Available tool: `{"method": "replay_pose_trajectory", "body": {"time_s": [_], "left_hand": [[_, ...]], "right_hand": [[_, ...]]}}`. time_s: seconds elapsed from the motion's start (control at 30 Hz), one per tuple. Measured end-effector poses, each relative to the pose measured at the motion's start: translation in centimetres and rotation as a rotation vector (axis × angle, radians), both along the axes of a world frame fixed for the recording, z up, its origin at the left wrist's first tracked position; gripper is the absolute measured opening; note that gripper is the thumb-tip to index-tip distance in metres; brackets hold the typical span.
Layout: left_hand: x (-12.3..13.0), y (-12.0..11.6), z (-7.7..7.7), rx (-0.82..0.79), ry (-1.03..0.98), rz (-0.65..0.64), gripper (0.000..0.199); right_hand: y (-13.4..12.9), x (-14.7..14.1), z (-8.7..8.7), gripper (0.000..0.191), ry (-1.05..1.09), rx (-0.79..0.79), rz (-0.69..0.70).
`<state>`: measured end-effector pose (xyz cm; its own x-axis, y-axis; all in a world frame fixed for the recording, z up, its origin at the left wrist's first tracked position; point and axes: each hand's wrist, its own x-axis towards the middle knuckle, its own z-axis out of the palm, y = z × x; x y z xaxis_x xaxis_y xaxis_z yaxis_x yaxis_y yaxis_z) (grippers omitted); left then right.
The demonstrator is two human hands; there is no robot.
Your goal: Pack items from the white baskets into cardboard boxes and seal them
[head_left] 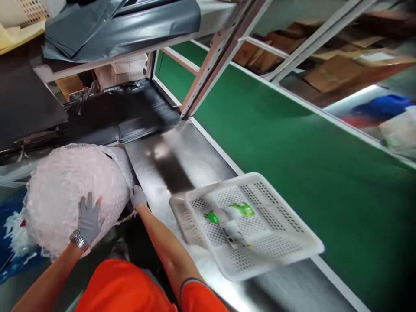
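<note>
A big roll of bubble wrap stands at the left, its round end facing up. My left hand, in a grey glove with a metal watch at the wrist, lies flat on the roll with fingers spread. At the roll's right side, my gloved right hand has its fingers closed on the bubble wrap's edge; part of them is hidden. On the metal bench to the right, a white perforated basket holds a clear bottle with green parts and a label. A second basket shows underneath.
Beyond the metal bench runs a green conveyor belt. Dark plastic bags lie on an upper shelf, black sheets below. A metal post rises at the bench's edge. Cardboard boxes sit across the belt.
</note>
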<state>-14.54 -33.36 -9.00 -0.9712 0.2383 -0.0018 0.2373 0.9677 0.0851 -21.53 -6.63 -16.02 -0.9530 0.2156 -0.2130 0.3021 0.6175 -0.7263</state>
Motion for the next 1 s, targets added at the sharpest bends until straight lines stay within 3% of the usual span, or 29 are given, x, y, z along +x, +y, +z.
{"method": "replay_pose_trajectory", "body": {"time_s": [0.1, 0.2, 0.33, 0.43, 0.53, 0.63, 0.73, 0.8, 0.9, 1.0], "left_hand": [[-0.5, 1.5, 2.1, 0.058, 0.06, -0.029, 0.096], [-2.7, 5.6, 5.3, 0.165, 0.199, -0.192, 0.112], [-8.8, 12.5, 9.1, 0.152, 0.163, -0.619, 0.067], [-13.0, 15.0, 9.9, 0.126, 0.092, -0.81, 0.039], [-14.6, 14.8, 9.0, 0.213, 0.116, -0.946, 0.032], [-14.0, 13.7, 8.0, 0.281, 0.201, -1.042, 0.036], [-13.1, 12.7, 7.4, 0.305, 0.269, -1.065, 0.036], [-12.8, 12.0, 7.3, 0.297, 0.275, -1.064, 0.033], [-12.5, 10.8, 7.5, 0.256, 0.246, -1.063, 0.03], [-11.9, 10.1, 7.7, 0.209, 0.173, -1.118, 0.028]], "right_hand": [[1.4, 1.5, 2.4, 0.033, 0.08, 0.041, -0.009], [3.1, 4.0, 6.2, 0.033, 0.305, 0.169, 0.064], [4.9, 7.5, 11.2, 0.025, 0.579, 0.382, 0.277], [6.1, 10.4, 13.3, 0.028, 0.61, 0.455, 0.329], [6.8, 13.2, 13.9, 0.026, 0.6, 0.421, 0.295], [6.1, 14.8, 13.8, 0.014, 0.563, 0.332, 0.184], [4.3, 14.5, 13.3, 0.044, 0.483, 0.306, 0.09], [3.3, 13.8, 13.0, 0.047, 0.412, 0.329, 0.11], [2.7, 13.0, 12.6, 0.025, 0.341, 0.396, 0.228], [2.5, 12.5, 12.5, 0.025, 0.299, 0.428, 0.287]]}}
